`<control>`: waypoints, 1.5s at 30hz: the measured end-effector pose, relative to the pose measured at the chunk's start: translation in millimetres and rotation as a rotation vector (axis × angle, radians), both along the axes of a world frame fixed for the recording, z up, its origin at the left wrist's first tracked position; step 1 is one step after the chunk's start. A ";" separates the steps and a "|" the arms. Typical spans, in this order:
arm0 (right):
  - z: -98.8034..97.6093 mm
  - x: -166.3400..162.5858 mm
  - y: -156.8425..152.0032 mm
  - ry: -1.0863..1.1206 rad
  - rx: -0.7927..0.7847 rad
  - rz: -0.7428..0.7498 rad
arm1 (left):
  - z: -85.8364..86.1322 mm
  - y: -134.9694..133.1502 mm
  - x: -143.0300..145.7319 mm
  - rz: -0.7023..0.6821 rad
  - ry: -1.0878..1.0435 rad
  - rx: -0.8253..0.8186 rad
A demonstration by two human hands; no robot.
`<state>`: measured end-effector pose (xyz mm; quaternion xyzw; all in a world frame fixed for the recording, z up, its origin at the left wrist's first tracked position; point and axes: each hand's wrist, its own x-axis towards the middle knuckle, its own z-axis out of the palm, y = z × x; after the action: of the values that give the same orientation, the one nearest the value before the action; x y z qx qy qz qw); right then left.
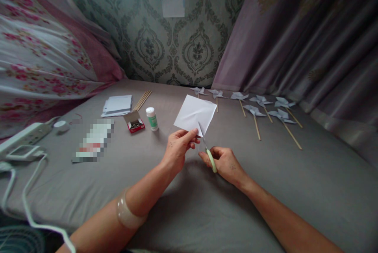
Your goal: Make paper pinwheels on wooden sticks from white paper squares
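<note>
My left hand (pixel 180 145) pinches a square sheet of white paper (pixel 195 112) by its near corner, thumb on top. The sheet is held up over the bed, and a faint crease runs across it. In my right hand (pixel 226 163) is a pair of scissors (pixel 211 160) with pale green handles. Their blades lie at the paper's near corner, close to my left thumb; one blade shows over the sheet. Fingers hide part of the handles.
Several paper pinwheels on sticks (pixel 256 112) lie at the right. Left of centre are a glue stick (pixel 152 119), a small red box (pixel 134 122), wooden sticks (pixel 143 100) and a paper stack (pixel 117 105). A power strip (pixel 26 139) with cables lies far left.
</note>
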<state>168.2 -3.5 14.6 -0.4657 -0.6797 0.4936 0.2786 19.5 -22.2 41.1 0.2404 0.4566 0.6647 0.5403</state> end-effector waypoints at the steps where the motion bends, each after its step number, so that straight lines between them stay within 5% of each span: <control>1: 0.3 -0.1 -0.1 -0.002 0.000 0.001 | 0.3 -0.2 0.0 0.001 -0.001 0.000; 17: -1.9 -0.7 1.1 -0.004 -0.038 0.009 | -1.5 1.1 -0.7 0.007 -0.009 -0.002; 25: 14.8 1.4 -2.4 -0.059 -0.078 0.171 | -3.7 7.0 -10.9 0.063 0.036 0.063; 31: 13.7 7.6 12.2 0.220 -0.129 -0.048 | -5.8 16.5 -27.6 0.106 0.155 0.091; 36: 18.7 19.9 34.4 0.506 -0.211 -0.241 | -4.7 15.3 -29.9 -0.122 0.235 0.113; 41: 23.2 31.1 42.4 0.542 -0.288 -0.166 | 0.8 10.3 -25.7 -0.370 0.377 0.061; 45: 16.8 33.3 42.9 0.519 -0.239 -0.114 | -1.1 11.3 -24.8 -0.347 0.419 0.016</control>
<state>201.5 39.4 31.4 -0.3907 -0.4956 0.6564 0.4135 -5.3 -11.0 40.0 0.4518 0.5050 0.5015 0.5380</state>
